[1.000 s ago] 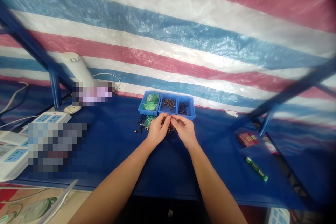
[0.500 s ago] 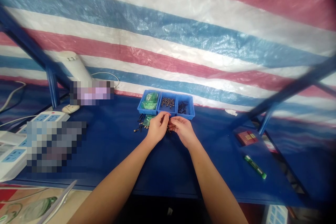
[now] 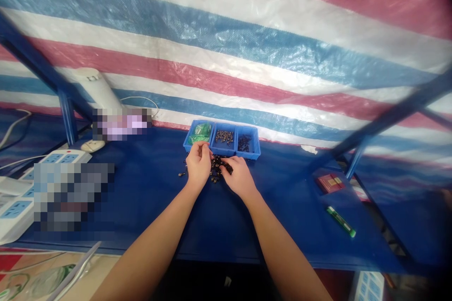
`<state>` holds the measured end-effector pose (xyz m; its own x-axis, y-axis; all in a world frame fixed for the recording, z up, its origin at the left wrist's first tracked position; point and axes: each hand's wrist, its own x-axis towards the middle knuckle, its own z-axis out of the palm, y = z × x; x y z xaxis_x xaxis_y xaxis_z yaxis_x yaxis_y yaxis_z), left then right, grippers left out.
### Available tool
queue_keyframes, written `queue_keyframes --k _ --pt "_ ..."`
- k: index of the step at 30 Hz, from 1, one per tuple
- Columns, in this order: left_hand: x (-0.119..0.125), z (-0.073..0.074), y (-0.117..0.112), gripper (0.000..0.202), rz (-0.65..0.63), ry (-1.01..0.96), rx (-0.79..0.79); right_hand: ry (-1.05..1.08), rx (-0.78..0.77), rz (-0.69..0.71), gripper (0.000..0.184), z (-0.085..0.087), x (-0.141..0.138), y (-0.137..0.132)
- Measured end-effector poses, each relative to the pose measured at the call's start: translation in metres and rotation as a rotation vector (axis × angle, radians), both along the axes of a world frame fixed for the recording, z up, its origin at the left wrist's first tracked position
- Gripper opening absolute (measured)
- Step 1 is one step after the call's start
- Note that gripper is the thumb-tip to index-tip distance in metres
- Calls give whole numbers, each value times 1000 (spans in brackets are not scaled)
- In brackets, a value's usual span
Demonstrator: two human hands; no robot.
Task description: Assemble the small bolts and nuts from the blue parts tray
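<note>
My left hand (image 3: 198, 165) is closed in a pinch just in front of the left blue bin; whatever lies between its fingertips is too small to make out. My right hand (image 3: 241, 176) reaches with bent fingers into a pile of small black and brass-coloured screw-like parts (image 3: 215, 176) on the table. Thumb and fingers close around dark pieces there, partly hidden by the hand. Behind the hands, a blue bin (image 3: 188, 146) holds green plastic packets (image 3: 200, 132). The middle bin holds brass-coloured pieces (image 3: 224, 137), the right one black pieces (image 3: 244, 143).
Left on the blue table (image 3: 148, 207) lie a white power strip (image 3: 76, 156) and a blurred-out item. A white cylinder (image 3: 100, 89) stands behind. To the right are a red box (image 3: 330, 183) and a green packet (image 3: 341, 221). Blue frame bars flank both sides.
My hands, close together before, have parted. The left has moved left, over where loose parts and a green packet showed; the right has gone down to the pile, now more exposed.
</note>
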<state>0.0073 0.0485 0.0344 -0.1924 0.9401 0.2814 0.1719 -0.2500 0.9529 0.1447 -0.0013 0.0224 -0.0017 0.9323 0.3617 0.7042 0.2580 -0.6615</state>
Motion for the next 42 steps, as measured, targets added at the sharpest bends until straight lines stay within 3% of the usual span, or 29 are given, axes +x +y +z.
queue_keyframes --k 6,11,14,20,23,33,42 --pt "4 0 -5 26 -24 62 4 -151 3 24 26 -11 -12 6" --pt "5 -4 -4 25 -34 70 7 -94 3 24 20 -14 -12 10" --pt "5 -6 -4 25 -71 80 3 125 13 -2 18 -11 -8 9" --pt "9 -6 -10 23 -264 234 60 800 -36 -47 22 3 4 8" --pt "12 -6 -13 21 -350 300 108 941 -86 -52 28 6 6 8" --pt "10 -7 -14 16 -389 461 195 938 -99 -106 34 8 6 7" --pt "10 -5 -15 34 -385 352 158 940 -92 -82 34 8 7 7"
